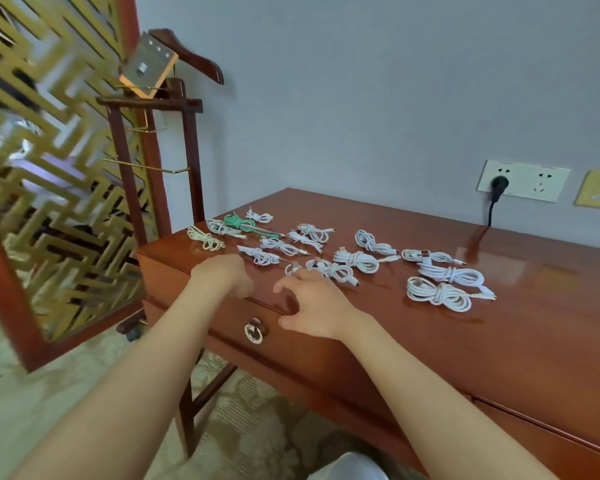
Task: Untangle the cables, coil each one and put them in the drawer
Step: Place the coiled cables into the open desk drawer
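Over a dozen coiled cables (357,261) lie on the desk (499,341), just beyond both hands. The right hand (312,306) hovers loose-fingered, holding nothing. The left hand (222,277) curls at the edge with its fingers hidden, so I can't tell its hold. Below them the drawer (291,344) looks closed, its ring pull (254,331) untouched. Grabbing several coils together could spring them loose.

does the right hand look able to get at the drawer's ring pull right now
Probably yes: the ring pull hangs uncovered on the drawer front, just below the right hand, with nothing between them.
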Tool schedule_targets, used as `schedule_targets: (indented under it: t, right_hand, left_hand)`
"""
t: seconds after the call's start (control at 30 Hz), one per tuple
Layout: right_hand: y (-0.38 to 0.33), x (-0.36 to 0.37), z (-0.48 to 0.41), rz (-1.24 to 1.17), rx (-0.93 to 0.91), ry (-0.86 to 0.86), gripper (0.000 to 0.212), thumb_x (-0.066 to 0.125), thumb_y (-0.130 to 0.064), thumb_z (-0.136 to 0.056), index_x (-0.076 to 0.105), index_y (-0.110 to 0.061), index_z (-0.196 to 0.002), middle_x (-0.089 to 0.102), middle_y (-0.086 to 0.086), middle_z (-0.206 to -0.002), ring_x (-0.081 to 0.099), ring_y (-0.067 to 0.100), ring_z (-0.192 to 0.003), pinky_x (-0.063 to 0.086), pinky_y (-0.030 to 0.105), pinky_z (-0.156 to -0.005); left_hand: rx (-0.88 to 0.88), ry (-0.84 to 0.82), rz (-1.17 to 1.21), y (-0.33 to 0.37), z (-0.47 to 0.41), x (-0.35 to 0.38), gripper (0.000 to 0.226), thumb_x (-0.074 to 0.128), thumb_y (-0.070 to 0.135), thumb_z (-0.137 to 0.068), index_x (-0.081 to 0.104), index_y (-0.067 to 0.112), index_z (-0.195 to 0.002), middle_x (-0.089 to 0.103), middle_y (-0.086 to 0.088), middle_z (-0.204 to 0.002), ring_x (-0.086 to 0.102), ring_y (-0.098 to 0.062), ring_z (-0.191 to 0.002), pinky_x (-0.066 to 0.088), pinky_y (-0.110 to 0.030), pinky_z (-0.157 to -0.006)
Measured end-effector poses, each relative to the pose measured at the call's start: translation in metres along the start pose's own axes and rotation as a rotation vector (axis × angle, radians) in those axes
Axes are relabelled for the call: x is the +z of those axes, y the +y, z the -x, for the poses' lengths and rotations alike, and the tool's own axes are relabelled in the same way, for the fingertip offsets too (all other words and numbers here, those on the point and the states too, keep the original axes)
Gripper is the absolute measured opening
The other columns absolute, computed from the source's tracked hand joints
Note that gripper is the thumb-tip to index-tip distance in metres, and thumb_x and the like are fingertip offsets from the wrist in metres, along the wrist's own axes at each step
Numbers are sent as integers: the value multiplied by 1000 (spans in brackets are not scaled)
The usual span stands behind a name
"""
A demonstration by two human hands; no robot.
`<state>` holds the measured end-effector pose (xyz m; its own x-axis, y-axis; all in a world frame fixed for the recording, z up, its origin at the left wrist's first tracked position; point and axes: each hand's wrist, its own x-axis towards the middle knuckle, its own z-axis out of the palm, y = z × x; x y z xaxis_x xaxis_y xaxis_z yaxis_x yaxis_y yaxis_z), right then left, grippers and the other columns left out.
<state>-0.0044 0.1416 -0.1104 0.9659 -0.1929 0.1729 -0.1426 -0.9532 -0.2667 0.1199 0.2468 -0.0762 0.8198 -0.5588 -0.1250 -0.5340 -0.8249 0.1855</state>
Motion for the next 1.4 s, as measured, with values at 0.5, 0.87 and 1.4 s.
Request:
schedule_targets:
  t: [0.5,0.87,1.4]
  right_hand:
    - [-3,22,-11,125,-11,25,60,66,-25,-76,42,-27,-131,37,1,-133,32,23,-122,22,34,-102]
    - [-4,18,-14,127,-26,-26,62,67,-23,-76,41,-27,-132,36,1,-134,32,22,-122,23,34,-99]
    - [-26,10,-14,93,-114,-184,49,70,-28,-74,56,-19,-120,36,-2,-104,34,15,-95,30,28,-74]
  left_hand:
    - [-150,-106,60,3,15,48,46,76,46,-70,59,15,-100,60,1,-92,56,-20,-87,47,-27,-72]
    - [-115,-257,-126,7,7,33,29,67,48,-77,59,20,-75,56,11,-66,56,-8,-67,46,-23,-73]
    - [-54,-532,-82,-28,-2,27,39,73,46,-76,66,16,-101,67,7,-95,63,-9,-100,46,-31,-100]
